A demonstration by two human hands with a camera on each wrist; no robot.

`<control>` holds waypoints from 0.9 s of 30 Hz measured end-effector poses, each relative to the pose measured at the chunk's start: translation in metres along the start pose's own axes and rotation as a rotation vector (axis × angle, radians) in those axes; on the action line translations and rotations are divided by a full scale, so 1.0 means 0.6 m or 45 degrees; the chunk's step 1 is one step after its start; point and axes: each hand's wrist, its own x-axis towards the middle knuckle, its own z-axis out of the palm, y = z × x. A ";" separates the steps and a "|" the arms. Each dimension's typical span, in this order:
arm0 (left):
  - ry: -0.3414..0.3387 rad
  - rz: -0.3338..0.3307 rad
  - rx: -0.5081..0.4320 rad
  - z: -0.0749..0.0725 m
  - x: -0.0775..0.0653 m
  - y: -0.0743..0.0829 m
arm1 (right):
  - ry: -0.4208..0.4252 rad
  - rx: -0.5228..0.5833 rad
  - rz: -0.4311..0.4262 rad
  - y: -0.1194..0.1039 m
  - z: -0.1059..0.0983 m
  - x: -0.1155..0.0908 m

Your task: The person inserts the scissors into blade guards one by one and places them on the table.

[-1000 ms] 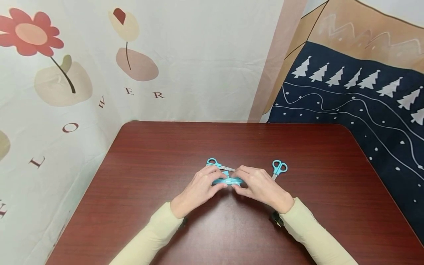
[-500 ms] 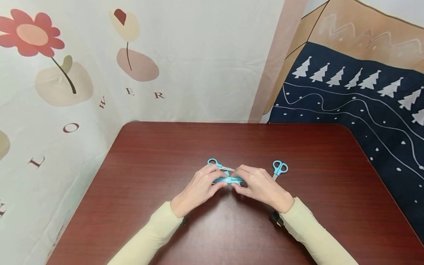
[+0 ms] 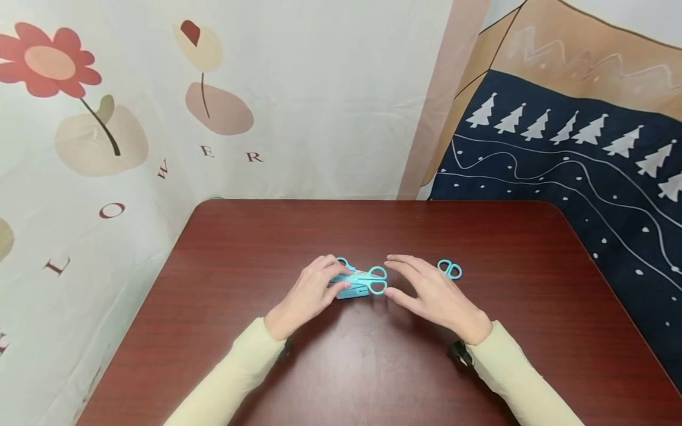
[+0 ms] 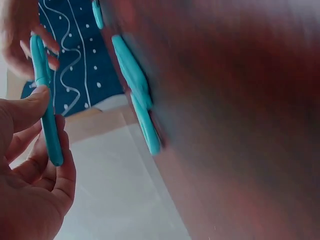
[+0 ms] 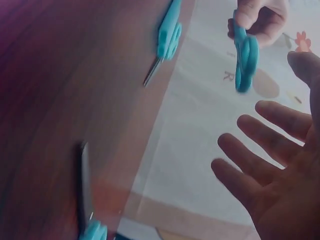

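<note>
My left hand (image 3: 307, 294) pinches a pair of turquoise scissors (image 3: 367, 280) between thumb and fingers, lifted above the table. Their handle loops point right, and the part in my grip is turquoise too, with no steel showing in the left wrist view. Just short of those loops, my right hand (image 3: 430, 294) has its fingers spread and holds nothing. Beneath the held pair, a flat turquoise piece with dark lines (image 3: 353, 293) lies on the table. Behind it is a second pair of scissors (image 3: 343, 260), mostly hidden by my left hand.
A third pair of scissors (image 3: 450, 269) lies beyond my right hand, its steel blade (image 5: 86, 185) seen in the right wrist view. The brown table (image 3: 256, 236) meets a printed white curtain (image 3: 330, 118) and a dark blue patterned cloth (image 3: 533, 160) at the back.
My right hand has let go of the turquoise scissors and drawn off to the right, its fingers spreading. The left hand has shifted slightly left and up, still gripping them; their loops now show.
</note>
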 end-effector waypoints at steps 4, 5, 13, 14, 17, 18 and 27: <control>-0.004 -0.054 -0.025 -0.011 0.012 -0.024 | -0.034 -0.026 0.059 0.014 -0.011 -0.012; -0.005 -0.067 -0.027 -0.014 0.016 -0.030 | -0.043 -0.030 0.070 0.017 -0.013 -0.015; -0.072 -0.119 0.013 -0.029 0.047 -0.077 | -0.045 -0.083 0.108 0.040 -0.024 -0.031; -0.082 -0.126 0.011 -0.030 0.051 -0.082 | -0.041 -0.091 0.111 0.043 -0.024 -0.033; -0.116 -0.149 -0.007 -0.031 0.064 -0.098 | -0.041 -0.108 0.118 0.049 -0.027 -0.040; -0.130 -0.161 -0.018 -0.031 0.068 -0.104 | -0.043 -0.111 0.121 0.051 -0.027 -0.042; -0.259 -0.342 -0.160 -0.020 0.095 -0.158 | -0.024 -0.114 0.129 0.054 -0.032 -0.054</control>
